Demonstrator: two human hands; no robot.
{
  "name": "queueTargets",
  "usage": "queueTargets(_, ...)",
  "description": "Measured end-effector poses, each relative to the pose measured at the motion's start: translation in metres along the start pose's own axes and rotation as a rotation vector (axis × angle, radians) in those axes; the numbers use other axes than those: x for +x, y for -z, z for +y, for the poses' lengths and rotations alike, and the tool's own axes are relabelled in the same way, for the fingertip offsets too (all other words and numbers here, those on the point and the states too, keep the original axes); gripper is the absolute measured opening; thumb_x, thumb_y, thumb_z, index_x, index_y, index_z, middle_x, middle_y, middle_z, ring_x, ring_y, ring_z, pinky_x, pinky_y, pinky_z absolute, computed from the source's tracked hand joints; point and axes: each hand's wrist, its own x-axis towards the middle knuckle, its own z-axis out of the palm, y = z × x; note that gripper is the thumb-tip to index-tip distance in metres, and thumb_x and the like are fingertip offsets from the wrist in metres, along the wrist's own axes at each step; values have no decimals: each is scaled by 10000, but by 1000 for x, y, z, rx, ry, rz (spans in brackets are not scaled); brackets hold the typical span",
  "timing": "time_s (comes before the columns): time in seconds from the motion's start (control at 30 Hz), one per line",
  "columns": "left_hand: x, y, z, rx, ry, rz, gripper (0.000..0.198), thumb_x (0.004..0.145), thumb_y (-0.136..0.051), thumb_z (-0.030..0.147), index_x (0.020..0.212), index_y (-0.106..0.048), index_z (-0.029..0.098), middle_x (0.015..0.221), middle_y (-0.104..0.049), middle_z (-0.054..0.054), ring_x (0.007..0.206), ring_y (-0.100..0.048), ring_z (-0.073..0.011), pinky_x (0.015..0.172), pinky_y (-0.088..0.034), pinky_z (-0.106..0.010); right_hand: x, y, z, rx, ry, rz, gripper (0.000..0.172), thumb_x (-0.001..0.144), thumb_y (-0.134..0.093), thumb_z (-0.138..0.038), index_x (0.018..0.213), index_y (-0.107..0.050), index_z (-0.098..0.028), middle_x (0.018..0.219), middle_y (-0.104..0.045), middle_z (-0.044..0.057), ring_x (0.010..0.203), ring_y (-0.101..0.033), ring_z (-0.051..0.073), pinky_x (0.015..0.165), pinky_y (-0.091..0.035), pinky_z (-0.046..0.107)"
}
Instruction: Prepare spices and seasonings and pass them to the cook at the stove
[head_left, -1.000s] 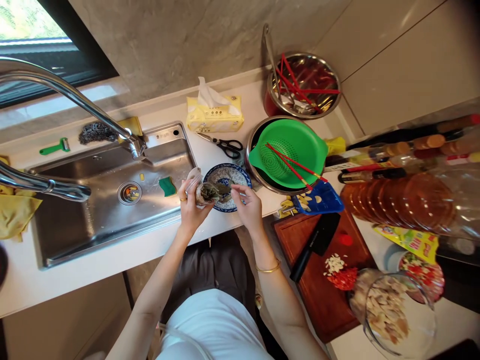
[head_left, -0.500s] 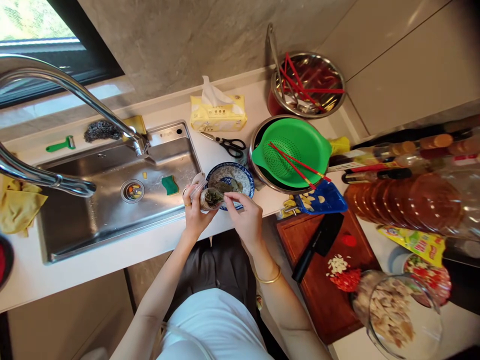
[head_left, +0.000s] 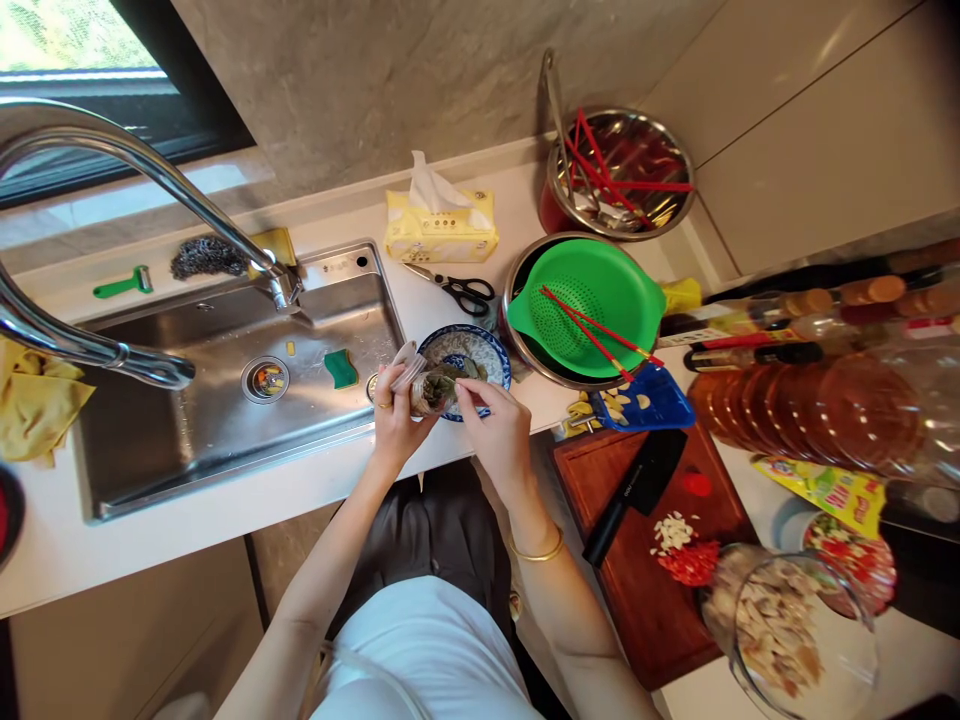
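Note:
My left hand (head_left: 399, 425) is wrapped round a small clear jar (head_left: 426, 393) of dried bay leaves, tilted with its mouth toward the right. Its flip lid (head_left: 406, 360) stands open beside my fingers. At the jar's mouth my right hand (head_left: 499, 430) is closed in a pinch on a bay leaf (head_left: 453, 384), partly hidden by the fingertips. Just behind both hands, a blue-and-white plate (head_left: 501, 360) on the counter carries a few more dried leaves.
To the left lies a steel sink (head_left: 225, 450) under a tall faucet (head_left: 150, 175). Scissors (head_left: 457, 288) and a tissue pack (head_left: 442, 235) are behind the plate. Rightward stand a green colander (head_left: 540, 315) and a cutting board (head_left: 637, 610) bearing a cleaver (head_left: 637, 495).
The jar has tipped further to the right, its leaves nearer the mouth. My right hand has shifted slightly right, and a leaf now shows at its fingertips.

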Motion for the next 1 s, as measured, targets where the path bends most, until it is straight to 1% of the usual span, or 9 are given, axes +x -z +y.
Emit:
queueTargets(0.17,1,0,0,-9,59,-5,719,798,-740,363,1405,-388,203,1301,-465,-167,1303,-461,-332,1118,-357,-582,6,13,1,154,-139,23,199,902,-606,-326,958,-745,-196,909,-757,63,736,-700,174,666,-583,277)
queueTargets(0.23,3,1,0,-3,77,-4,712,796,-742,376,1397,-397,211,1309,-469,-165,1311,-452,-334,1114,-365,-572,9,15,12,210,-216,65,227,884,-626,-365,969,-745,-192,906,-757,65,731,-705,180,658,-585,281)
queueTargets(0.33,6,3,1,15,91,0,724,783,-756,383,1391,-401,215,1289,-494,-159,1289,-467,-326,1109,-376,-558,14,10,40,235,-302,122,308,881,-607,-421,1013,-733,-173,920,-756,85,730,-711,200,686,-593,325)
queueTargets(0.43,8,4,3,16,86,20,741,770,-771,392,1389,-399,221,1268,-509,-152,1264,-480,-319,1102,-384,-559,19,-1,65,110,-314,-7,326,881,-579,-424,991,-734,-159,938,-758,121,820,-718,252,788,-584,411)
queueTargets(0.5,7,4,4,9,87,25,730,776,-765,399,1385,-402,226,1273,-501,-153,1266,-476,-322,1094,-393,-562,18,-6,68,31,-267,-92,316,895,-553,-407,975,-733,-160,1009,-749,143,946,-702,281,886,-550,458)
queueTargets(0.63,3,3,5,-10,60,-2,710,797,-743,393,1391,-395,219,1292,-475,-160,1284,-471,-325,1106,-379,-574,12,-7,39,179,-134,-61,280,933,-534,-387,1056,-694,-194,1141,-709,110,1082,-659,229,933,-538,388)
queueTargets(0.77,-1,2,7,-27,30,-16,724,804,-735,396,1406,-378,210,1299,-455,-162,1287,-483,-329,1115,-365,-579,10,-6,5,129,20,-51,127,885,-624,-311,901,-701,-211,1084,-708,87,1064,-654,219,970,-510,383)
queueTargets(0.87,-2,1,8,-34,35,-24,738,802,-737,380,1415,-371,193,1299,-447,-167,1298,-476,-329,1122,-362,-566,12,-6,-4,79,58,-14,123,896,-597,-271,838,-687,-209,997,-718,78,999,-669,214,940,-520,378)
queueTargets(1.0,-2,2,7,-37,30,-25,738,804,-734,365,1419,-364,193,1297,-451,-166,1306,-468,-327,1125,-356,-571,13,-6,-3,91,47,3,125,891,-614,-289,946,-688,-205,980,-724,74,957,-675,207,895,-539,356)
